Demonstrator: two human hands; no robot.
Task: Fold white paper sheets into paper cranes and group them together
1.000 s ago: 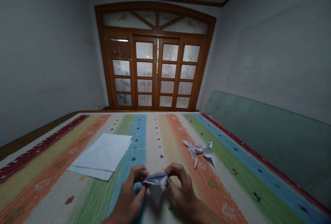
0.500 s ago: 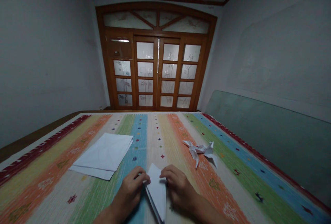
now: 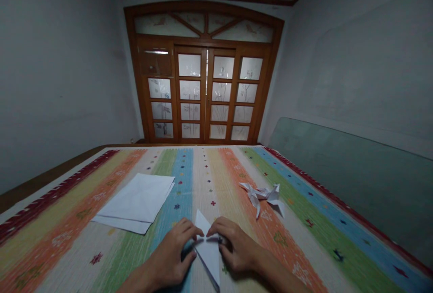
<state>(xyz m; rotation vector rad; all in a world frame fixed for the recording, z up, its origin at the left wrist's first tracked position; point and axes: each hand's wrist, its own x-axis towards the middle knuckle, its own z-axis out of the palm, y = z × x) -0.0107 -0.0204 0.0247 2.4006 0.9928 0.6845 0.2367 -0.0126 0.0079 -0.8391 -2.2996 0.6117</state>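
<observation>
Steadying folded white paper (image 3: 208, 257) on a striped woven cover (image 3: 216, 171)

Left fingertips (image 3: 191, 232) and right fingertips (image 3: 213, 233) are brought close together on the upper part of the paper, with only a narrow gap left between the two sets. Whether the paper is pinched or merely pressed cannot be told from this view. The left hand (image 3: 167, 254) and right hand (image 3: 237, 245) are placed on either side of the paper, low over the cover.

The paper is folded into a long, narrow kite shape, with one point directed away from the wearer and the other toward the wearer. A dark folded edge is seen along its lower left side. It is positioned near the bottom centre of the view, over the cover's blue and cream stripes.

A stack of white paper sheets (image 3: 135, 200) is lying to the left, just beyond the left hand. A white origami figure (image 3: 260, 196) is lying to the right, well apart from the right hand. No object is seen between the hands and the paper.
</observation>
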